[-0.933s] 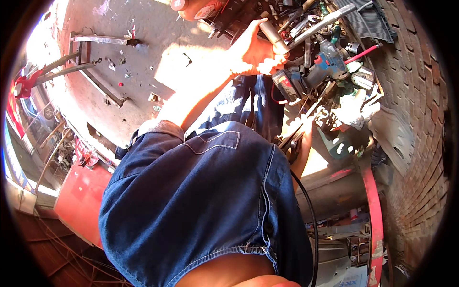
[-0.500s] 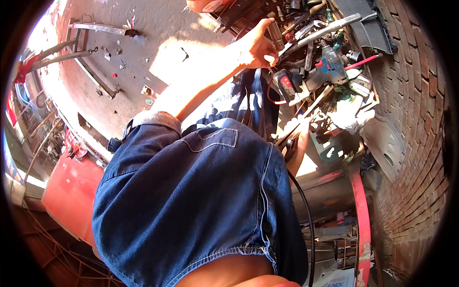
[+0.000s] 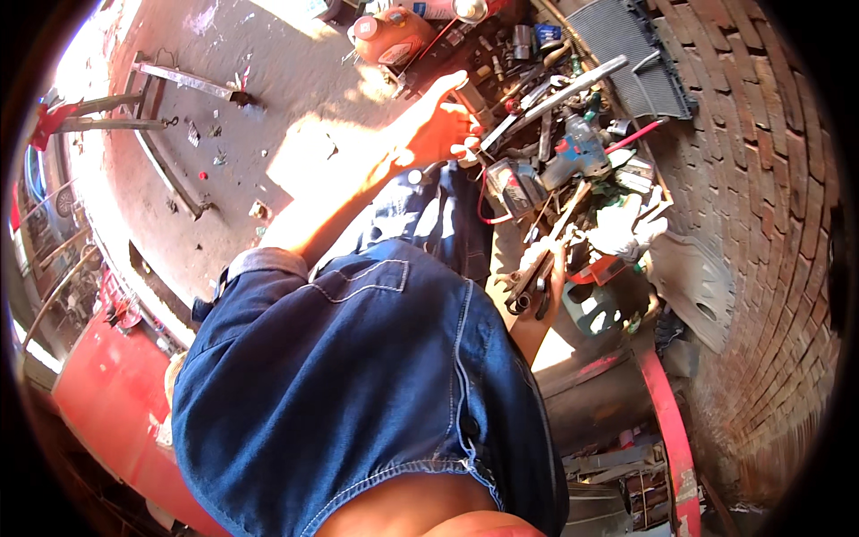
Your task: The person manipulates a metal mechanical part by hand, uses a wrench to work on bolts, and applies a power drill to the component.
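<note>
My left hand (image 3: 438, 130) reaches over the near-left edge of a heap of tools, thumb stretched out and fingers apart. Right beside its fingertips is a dull metal cylinder (image 3: 474, 103); whether they touch it I cannot tell. Lower down, my right hand (image 3: 552, 273) is closed round several wrenches (image 3: 530, 285), their ends pointing toward my shirt. Between the hands lies a blue cordless power tool (image 3: 577, 154), with a black battery pack (image 3: 513, 188) at its near end. Pale gloves (image 3: 626, 224) lie just beyond my right hand.
An orange jug (image 3: 391, 36) stands at the far side. A grey radiator (image 3: 622, 58) leans by the brick wall (image 3: 761, 179). Below it are a grey hubcap-like plate (image 3: 702, 286) and a red-edged panel (image 3: 667, 421). A metal frame (image 3: 170, 157) lies on the floor at left.
The view has shifted, so the heap sits lower and further left. My left hand's fingers look more spread beside the cylinder. The wrenches in my right hand show more plainly; a black cable has left view.
</note>
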Demonstrator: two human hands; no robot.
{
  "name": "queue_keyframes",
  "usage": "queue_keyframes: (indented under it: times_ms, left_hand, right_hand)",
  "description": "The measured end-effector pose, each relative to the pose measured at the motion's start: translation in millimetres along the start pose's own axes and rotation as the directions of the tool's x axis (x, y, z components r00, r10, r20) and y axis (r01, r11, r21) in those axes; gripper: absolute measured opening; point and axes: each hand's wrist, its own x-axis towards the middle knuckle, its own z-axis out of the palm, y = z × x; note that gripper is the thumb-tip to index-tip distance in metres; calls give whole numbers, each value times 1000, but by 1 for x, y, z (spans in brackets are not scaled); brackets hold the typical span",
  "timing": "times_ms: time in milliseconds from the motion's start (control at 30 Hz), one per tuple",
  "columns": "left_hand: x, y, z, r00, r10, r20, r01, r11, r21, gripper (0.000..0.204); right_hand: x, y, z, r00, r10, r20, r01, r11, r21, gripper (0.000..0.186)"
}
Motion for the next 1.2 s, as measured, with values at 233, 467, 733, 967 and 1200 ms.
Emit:
queue_keyframes:
  times_ms: [233,467,733,967,1200]
  left_hand:
    - [-36,6,-11,955,136,263,-174,976,129,66]
    - [-37,-3,-52,915,93,392,-260,879,400,81]
    - [-73,-29,-135,858,-213,468,-55,868,494,80]
    - [-98,-14,-151,838,-331,433,10,804,594,71]
    - [-99,-45,-69,781,-503,370,-75,512,856,68]
  right_hand:
    - [-31,9,12,996,27,-90,-3,965,263,16]
    - [-84,44,19,525,-713,465,851,438,-290,73]
    - [-121,202,7,168,-962,215,956,107,-272,64]
    - [-162,298,60,397,-800,-450,905,423,46,20]
    - [-100,381,-55,715,-420,-559,678,222,700,14]
